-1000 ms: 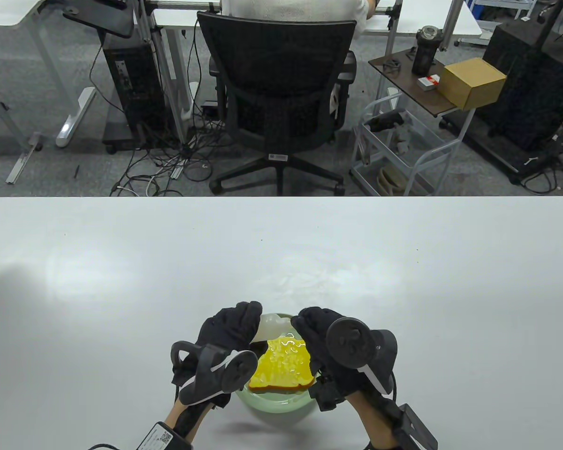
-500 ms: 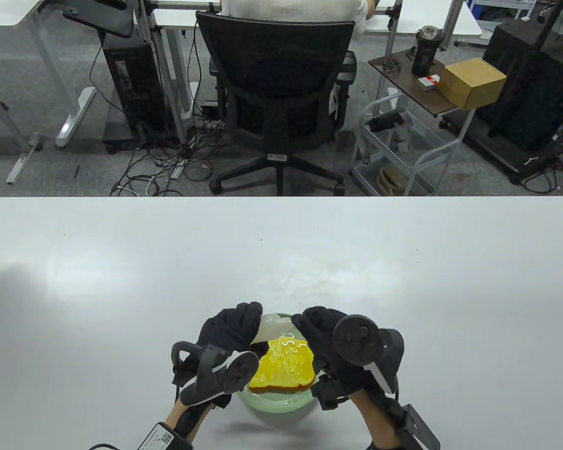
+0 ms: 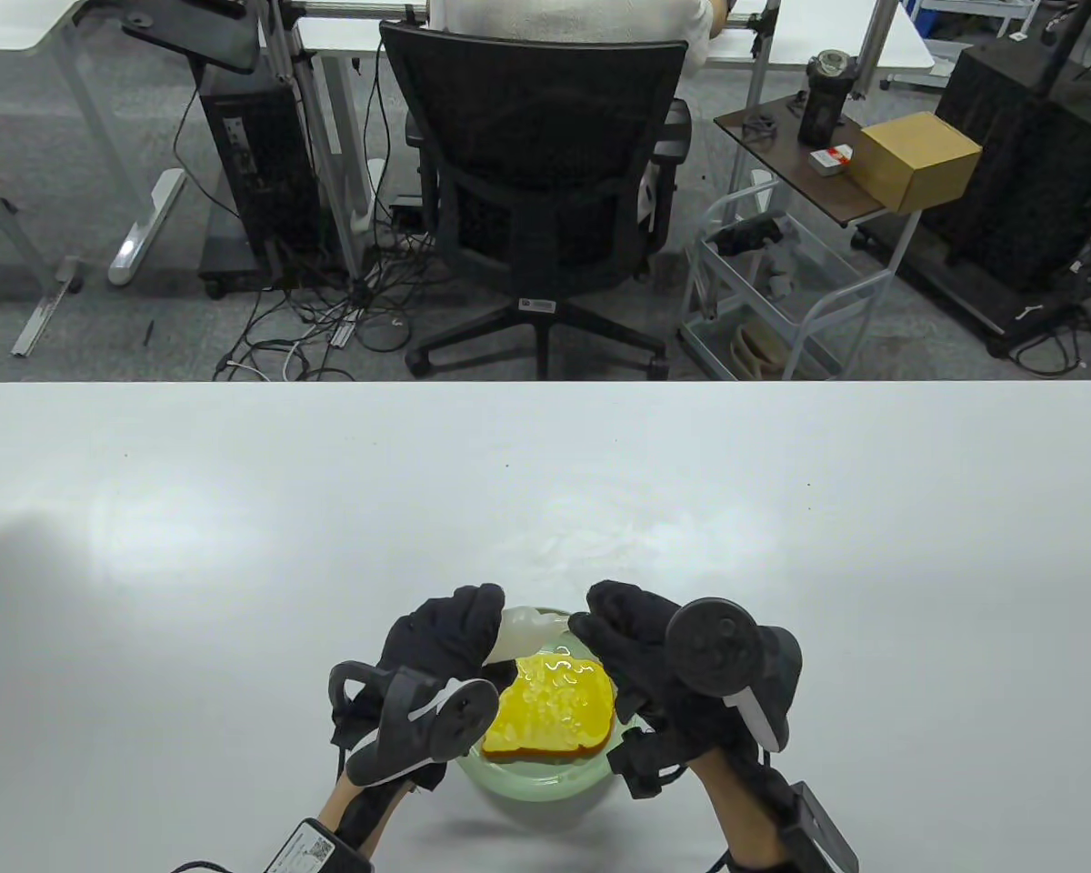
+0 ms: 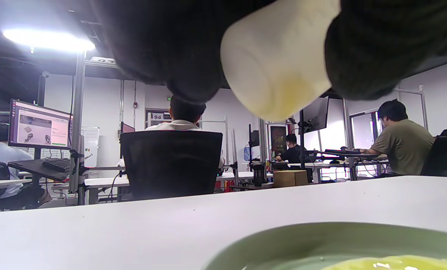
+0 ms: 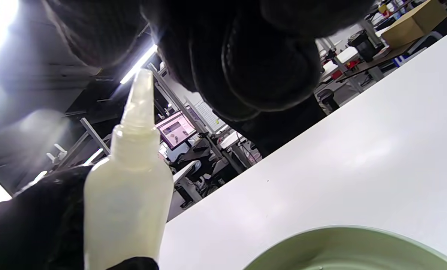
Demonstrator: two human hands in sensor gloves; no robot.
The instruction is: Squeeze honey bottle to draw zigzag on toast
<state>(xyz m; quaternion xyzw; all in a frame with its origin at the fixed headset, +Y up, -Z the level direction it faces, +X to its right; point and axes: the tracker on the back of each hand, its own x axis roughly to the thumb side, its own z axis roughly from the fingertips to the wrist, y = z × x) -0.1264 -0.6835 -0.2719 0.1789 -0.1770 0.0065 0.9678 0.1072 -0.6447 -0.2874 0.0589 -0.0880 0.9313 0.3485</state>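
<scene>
A slice of yellow toast (image 3: 555,714) with glossy squiggles on top lies on a pale green plate (image 3: 527,791) near the table's front edge. My left hand (image 3: 468,629) grips a white squeeze bottle (image 3: 520,634) over the plate's far rim, nozzle pointing right. The left wrist view shows the bottle's base (image 4: 279,63) between my fingers (image 4: 163,45). My right hand (image 3: 611,618) hovers just right of the nozzle with its fingers curled. In the right wrist view the nozzle (image 5: 141,93) is bare and the right fingers (image 5: 268,63) are apart from it. I cannot tell whether they hold anything.
The white table (image 3: 236,546) stretches wide to both sides and beyond the plate. Behind its far edge stand an office chair (image 3: 536,182), a wire cart (image 3: 782,300) and a side table with a cardboard box (image 3: 918,159).
My right hand has shifted a little right and away from the nozzle, its tracker turning outward. The left hand, bottle, toast and plate have stayed put.
</scene>
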